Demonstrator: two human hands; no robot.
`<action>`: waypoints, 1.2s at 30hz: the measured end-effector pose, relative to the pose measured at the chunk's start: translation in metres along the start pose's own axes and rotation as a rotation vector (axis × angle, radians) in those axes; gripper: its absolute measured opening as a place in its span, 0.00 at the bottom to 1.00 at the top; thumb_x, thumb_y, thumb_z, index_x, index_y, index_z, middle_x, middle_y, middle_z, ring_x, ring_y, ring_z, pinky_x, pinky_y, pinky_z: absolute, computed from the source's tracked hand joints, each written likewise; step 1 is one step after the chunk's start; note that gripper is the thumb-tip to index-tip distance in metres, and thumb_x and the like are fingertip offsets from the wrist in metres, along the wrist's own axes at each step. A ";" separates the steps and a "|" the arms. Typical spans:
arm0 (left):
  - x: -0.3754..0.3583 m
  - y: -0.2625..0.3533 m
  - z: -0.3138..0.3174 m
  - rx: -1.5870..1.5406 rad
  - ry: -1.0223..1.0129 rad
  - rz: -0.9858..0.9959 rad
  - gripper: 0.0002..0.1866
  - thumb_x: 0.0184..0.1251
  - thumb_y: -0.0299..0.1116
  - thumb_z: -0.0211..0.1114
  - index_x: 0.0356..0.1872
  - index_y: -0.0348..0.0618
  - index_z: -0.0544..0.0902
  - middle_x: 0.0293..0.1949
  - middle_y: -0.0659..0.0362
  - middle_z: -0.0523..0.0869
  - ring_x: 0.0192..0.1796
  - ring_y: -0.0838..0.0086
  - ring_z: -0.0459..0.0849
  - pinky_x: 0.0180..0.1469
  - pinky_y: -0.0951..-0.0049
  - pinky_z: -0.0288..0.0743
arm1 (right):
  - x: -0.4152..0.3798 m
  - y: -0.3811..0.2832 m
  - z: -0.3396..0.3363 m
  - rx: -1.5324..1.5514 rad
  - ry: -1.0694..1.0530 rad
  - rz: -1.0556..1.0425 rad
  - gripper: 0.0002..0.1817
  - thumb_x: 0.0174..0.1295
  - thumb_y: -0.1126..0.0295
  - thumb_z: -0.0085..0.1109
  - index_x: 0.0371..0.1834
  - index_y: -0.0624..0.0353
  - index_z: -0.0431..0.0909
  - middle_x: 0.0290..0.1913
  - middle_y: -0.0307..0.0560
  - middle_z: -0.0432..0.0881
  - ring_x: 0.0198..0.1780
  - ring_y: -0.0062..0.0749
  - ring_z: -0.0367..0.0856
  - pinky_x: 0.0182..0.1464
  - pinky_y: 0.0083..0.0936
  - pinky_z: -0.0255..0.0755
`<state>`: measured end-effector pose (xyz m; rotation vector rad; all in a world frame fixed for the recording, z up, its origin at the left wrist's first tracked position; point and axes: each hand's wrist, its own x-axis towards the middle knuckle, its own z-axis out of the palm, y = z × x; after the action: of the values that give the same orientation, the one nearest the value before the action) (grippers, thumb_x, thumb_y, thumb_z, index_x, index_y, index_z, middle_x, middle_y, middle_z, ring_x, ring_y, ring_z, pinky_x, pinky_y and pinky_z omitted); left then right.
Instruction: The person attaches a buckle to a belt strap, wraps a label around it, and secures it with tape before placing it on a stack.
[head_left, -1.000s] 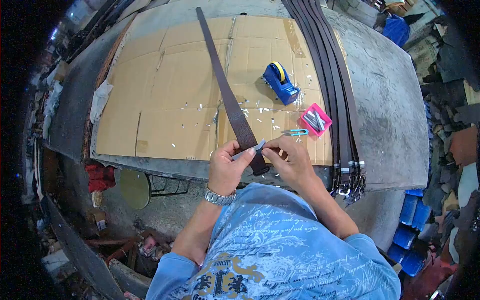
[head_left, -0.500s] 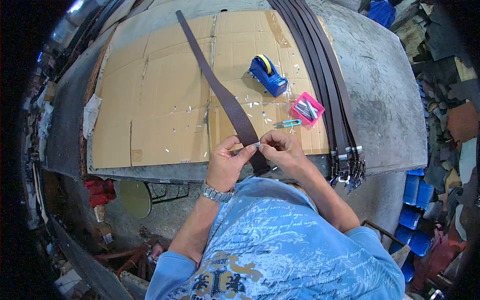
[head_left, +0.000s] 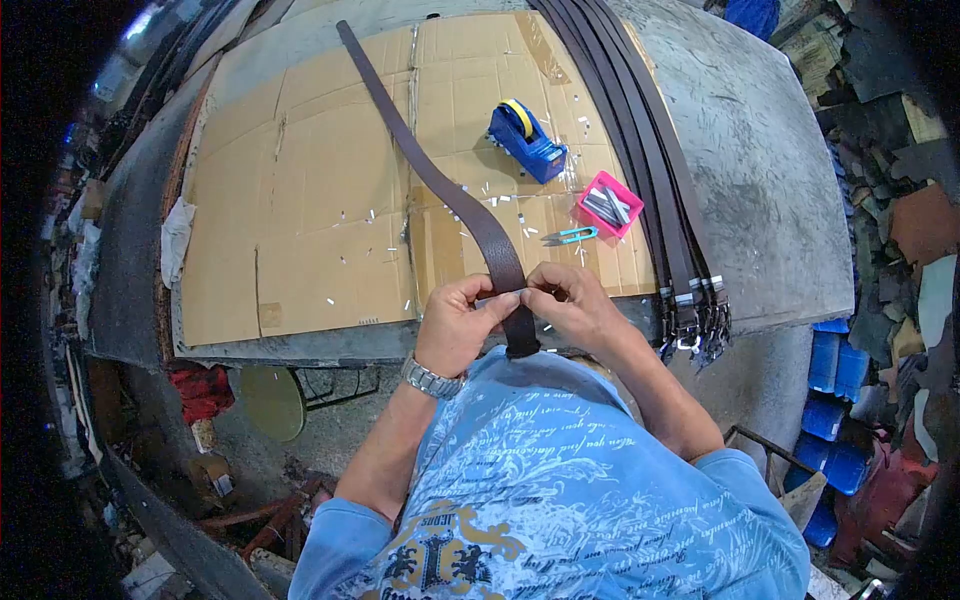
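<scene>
A dark brown leather belt [head_left: 440,180] runs from the far side of the cardboard down to my body, its near end against my shirt. My left hand [head_left: 452,322] is closed at the belt's left edge, thumb and fingers pinching it near that end. My right hand [head_left: 572,306] is closed on the opposite edge, its fingertips almost meeting my left thumb across the strap. A tiny pale bit shows between the fingertips; the fingers hide most of it.
Cardboard [head_left: 330,190] covers the table, scattered with small white pieces. On it are a blue tape dispenser [head_left: 530,145], turquoise thread snips [head_left: 572,236] and a pink tray [head_left: 612,204] of silvery strips. Several dark belts [head_left: 650,150] with buckles lie along the right.
The belt's near part has swung slightly right and now curves more. The silvery-white strip seen at my fingertips is now mostly hidden. Both hands stay pinched there.
</scene>
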<state>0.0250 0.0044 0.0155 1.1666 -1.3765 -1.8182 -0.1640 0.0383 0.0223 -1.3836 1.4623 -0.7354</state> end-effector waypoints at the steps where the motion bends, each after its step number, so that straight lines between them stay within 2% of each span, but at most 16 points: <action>1: -0.001 0.002 0.001 -0.033 -0.012 -0.036 0.08 0.65 0.29 0.67 0.39 0.35 0.84 0.31 0.63 0.86 0.31 0.85 0.81 0.31 0.83 0.77 | 0.000 0.003 0.000 0.001 0.000 0.002 0.16 0.60 0.62 0.57 0.34 0.68 0.79 0.28 0.55 0.81 0.28 0.34 0.79 0.34 0.30 0.72; 3: -0.002 0.003 0.002 -0.066 -0.023 -0.075 0.07 0.65 0.29 0.67 0.39 0.35 0.84 0.31 0.63 0.86 0.31 0.85 0.81 0.31 0.83 0.77 | 0.001 0.008 0.002 0.177 -0.062 0.028 0.12 0.61 0.64 0.57 0.30 0.64 0.76 0.24 0.34 0.72 0.27 0.15 0.66 0.28 0.20 0.60; 4: -0.003 0.002 0.002 -0.113 -0.016 -0.080 0.07 0.65 0.28 0.66 0.38 0.35 0.84 0.31 0.63 0.85 0.31 0.85 0.82 0.31 0.83 0.78 | 0.000 0.007 0.001 0.178 -0.064 0.029 0.12 0.61 0.64 0.57 0.30 0.64 0.76 0.24 0.34 0.72 0.27 0.15 0.66 0.28 0.20 0.60; 6: -0.005 0.002 0.001 -0.159 -0.006 -0.087 0.06 0.65 0.28 0.66 0.38 0.36 0.84 0.31 0.64 0.85 0.32 0.85 0.82 0.32 0.83 0.78 | -0.001 0.003 0.001 0.132 -0.058 0.057 0.16 0.61 0.61 0.56 0.34 0.67 0.79 0.27 0.50 0.81 0.29 0.30 0.78 0.33 0.30 0.71; 7: -0.004 0.001 0.001 -0.136 -0.011 -0.101 0.06 0.65 0.28 0.66 0.38 0.36 0.83 0.31 0.64 0.85 0.32 0.85 0.82 0.32 0.83 0.79 | -0.002 0.003 0.003 0.132 -0.061 0.056 0.16 0.61 0.61 0.56 0.34 0.67 0.79 0.27 0.50 0.81 0.29 0.30 0.78 0.33 0.30 0.71; 12: -0.004 0.002 0.004 -0.149 -0.035 -0.117 0.06 0.66 0.29 0.65 0.39 0.37 0.83 0.33 0.63 0.85 0.34 0.84 0.83 0.33 0.83 0.79 | -0.003 0.015 0.009 0.193 -0.044 0.090 0.13 0.62 0.63 0.56 0.31 0.65 0.75 0.23 0.41 0.74 0.27 0.21 0.72 0.30 0.26 0.67; 17: -0.005 0.012 -0.001 -0.433 -0.043 -0.322 0.08 0.67 0.30 0.65 0.43 0.37 0.82 0.35 0.63 0.85 0.36 0.86 0.83 0.35 0.84 0.79 | 0.002 0.026 0.010 0.248 -0.013 0.070 0.13 0.62 0.64 0.56 0.30 0.65 0.75 0.23 0.38 0.73 0.26 0.19 0.70 0.28 0.25 0.66; 19: -0.004 0.008 -0.001 -0.355 -0.077 -0.250 0.08 0.67 0.29 0.64 0.43 0.37 0.81 0.35 0.63 0.85 0.36 0.86 0.83 0.35 0.84 0.79 | 0.003 0.023 0.009 0.227 -0.017 0.047 0.12 0.62 0.64 0.56 0.30 0.64 0.75 0.23 0.39 0.74 0.26 0.19 0.70 0.27 0.24 0.66; 21: -0.002 0.002 -0.003 -0.276 -0.106 -0.174 0.08 0.67 0.29 0.64 0.44 0.37 0.81 0.35 0.63 0.85 0.36 0.86 0.83 0.35 0.84 0.79 | 0.001 0.012 0.008 0.299 -0.034 0.109 0.07 0.63 0.69 0.57 0.30 0.59 0.73 0.26 0.28 0.68 0.29 0.12 0.64 0.30 0.17 0.59; 22: -0.003 0.000 -0.003 -0.252 -0.099 -0.142 0.08 0.67 0.29 0.64 0.44 0.37 0.81 0.36 0.63 0.85 0.35 0.86 0.83 0.35 0.84 0.79 | -0.003 0.011 0.007 0.300 -0.032 0.108 0.07 0.63 0.69 0.57 0.30 0.59 0.73 0.26 0.28 0.68 0.29 0.12 0.64 0.30 0.17 0.59; 24: 0.000 -0.001 -0.004 -0.231 -0.088 -0.103 0.08 0.67 0.29 0.64 0.44 0.37 0.81 0.36 0.63 0.85 0.35 0.86 0.83 0.35 0.84 0.79 | -0.005 0.010 0.005 0.304 -0.004 0.029 0.12 0.62 0.65 0.57 0.33 0.64 0.76 0.26 0.40 0.77 0.28 0.19 0.72 0.30 0.23 0.68; 30: -0.005 -0.004 0.006 -0.244 -0.051 -0.116 0.08 0.66 0.28 0.64 0.42 0.35 0.82 0.35 0.61 0.85 0.33 0.84 0.82 0.35 0.83 0.78 | -0.003 0.019 0.011 0.307 0.094 0.068 0.08 0.58 0.70 0.60 0.31 0.64 0.74 0.24 0.43 0.76 0.26 0.23 0.74 0.29 0.28 0.69; 31: -0.009 -0.008 0.009 -0.036 0.186 0.041 0.09 0.67 0.30 0.65 0.42 0.35 0.82 0.34 0.62 0.85 0.33 0.84 0.82 0.34 0.82 0.77 | -0.002 0.014 0.006 0.298 0.085 0.057 0.08 0.58 0.70 0.60 0.31 0.64 0.74 0.24 0.43 0.76 0.26 0.23 0.74 0.29 0.28 0.69; 32: -0.013 -0.011 0.011 0.177 0.415 0.193 0.09 0.67 0.32 0.65 0.41 0.35 0.82 0.33 0.62 0.85 0.33 0.84 0.81 0.34 0.81 0.75 | -0.003 -0.004 0.000 0.069 0.179 -0.033 0.07 0.56 0.73 0.60 0.30 0.64 0.73 0.23 0.46 0.75 0.25 0.29 0.74 0.29 0.29 0.69; 34: -0.029 0.004 0.017 0.102 0.334 0.095 0.10 0.67 0.32 0.65 0.42 0.35 0.82 0.34 0.61 0.85 0.34 0.82 0.82 0.36 0.81 0.76 | -0.001 -0.016 -0.003 -0.285 0.358 -0.305 0.07 0.48 0.78 0.62 0.26 0.62 0.71 0.23 0.52 0.73 0.25 0.44 0.75 0.28 0.33 0.69; 36: -0.034 0.012 0.025 -0.129 0.202 -0.061 0.15 0.69 0.38 0.64 0.42 0.33 0.82 0.35 0.58 0.86 0.36 0.79 0.84 0.40 0.79 0.80 | 0.003 -0.015 -0.001 -0.414 0.389 -0.429 0.08 0.46 0.78 0.62 0.26 0.61 0.71 0.24 0.51 0.73 0.27 0.45 0.75 0.28 0.35 0.69</action>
<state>0.0177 0.0401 0.0391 1.2961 -1.1046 -1.7490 -0.1584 0.0324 0.0352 -1.9943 1.7027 -1.0576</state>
